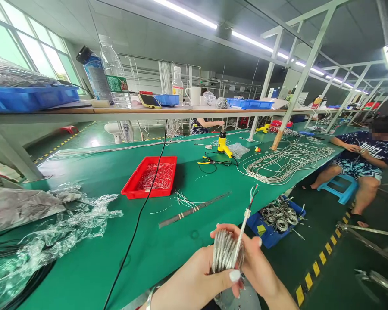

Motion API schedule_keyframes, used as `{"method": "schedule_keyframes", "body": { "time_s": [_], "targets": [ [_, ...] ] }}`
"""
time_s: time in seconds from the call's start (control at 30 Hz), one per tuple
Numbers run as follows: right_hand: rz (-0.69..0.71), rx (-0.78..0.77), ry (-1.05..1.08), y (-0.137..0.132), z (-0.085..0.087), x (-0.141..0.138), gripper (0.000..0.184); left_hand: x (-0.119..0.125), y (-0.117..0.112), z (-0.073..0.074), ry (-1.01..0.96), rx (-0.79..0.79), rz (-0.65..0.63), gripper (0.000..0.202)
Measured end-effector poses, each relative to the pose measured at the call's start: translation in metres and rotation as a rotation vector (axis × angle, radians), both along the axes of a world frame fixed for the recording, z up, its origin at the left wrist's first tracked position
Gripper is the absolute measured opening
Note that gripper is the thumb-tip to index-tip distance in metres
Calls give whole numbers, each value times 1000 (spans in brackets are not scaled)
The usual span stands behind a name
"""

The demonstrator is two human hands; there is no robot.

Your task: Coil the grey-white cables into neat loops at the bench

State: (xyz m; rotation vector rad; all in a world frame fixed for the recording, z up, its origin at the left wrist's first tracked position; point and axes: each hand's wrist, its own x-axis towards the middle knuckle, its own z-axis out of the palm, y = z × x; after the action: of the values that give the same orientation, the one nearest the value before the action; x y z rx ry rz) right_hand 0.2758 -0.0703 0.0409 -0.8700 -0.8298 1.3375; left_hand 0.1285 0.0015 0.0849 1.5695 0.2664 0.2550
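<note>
Both hands grip one coil of cable, in front of the worktop's near edge. Left hand [194, 277] wraps the coil [222, 254] from the left, thumb pressed across its lower front; bracelet [150, 298] on that wrist. Right hand [257, 265] closes around it from the right, fingers partly hidden behind. Coil is silvery-grey, turns bunched tight. Its cable end [244, 226] sticks up out of the hands, tilted right, with a pale collar [247, 213] near the top and thin wires [253, 193] splayed above, red among them.

Green worktop [181, 237] lies beyond and left of the hands. On it, nearest first: dark flat strip [194, 210] with pale bands, lying at a slant; white wire scraps [186, 200] just beside it; red tray [148, 194] holding more scraps. Black cord [139, 215] hangs down across the tray in view. Clear plastic wrap [61, 232] at left.

Further back: yellow heat gun [224, 146], nozzle up; loose cable loops [274, 165] to its right. Blue bin [261, 241] of coils sits below the worktop's right edge.

Shelf [181, 111] above carries bottles [115, 82] and blue trays [248, 104]. Far right, a co-worker [375, 148] sits on a blue stool [342, 187].
</note>
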Motion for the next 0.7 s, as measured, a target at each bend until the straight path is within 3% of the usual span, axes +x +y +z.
{"method": "schedule_keyframes", "body": {
  "time_s": [0.1,0.27,0.4,0.57,0.63,0.7],
  "targets": [
    [75,41,-9,2,-4,5,97,0,-3,-2,20,51,-2,41],
    [-157,14,145,11,-20,-6,49,5,-6,-9,61,127,-34,40],
    [-253,4,201,16,-26,-17,28,12,-9,-8,-15,-62,-49,40],
    [-234,135,32,15,-18,-16,27,10,-9,-1,-48,-240,-81,31],
    [-228,145,9,15,-14,-15,28,7,-6,-1,-24,-257,-140,28],
    [-203,125,11,14,-13,-16,27,6,-2,-2,-32,-355,-241,38]
  ]
}}
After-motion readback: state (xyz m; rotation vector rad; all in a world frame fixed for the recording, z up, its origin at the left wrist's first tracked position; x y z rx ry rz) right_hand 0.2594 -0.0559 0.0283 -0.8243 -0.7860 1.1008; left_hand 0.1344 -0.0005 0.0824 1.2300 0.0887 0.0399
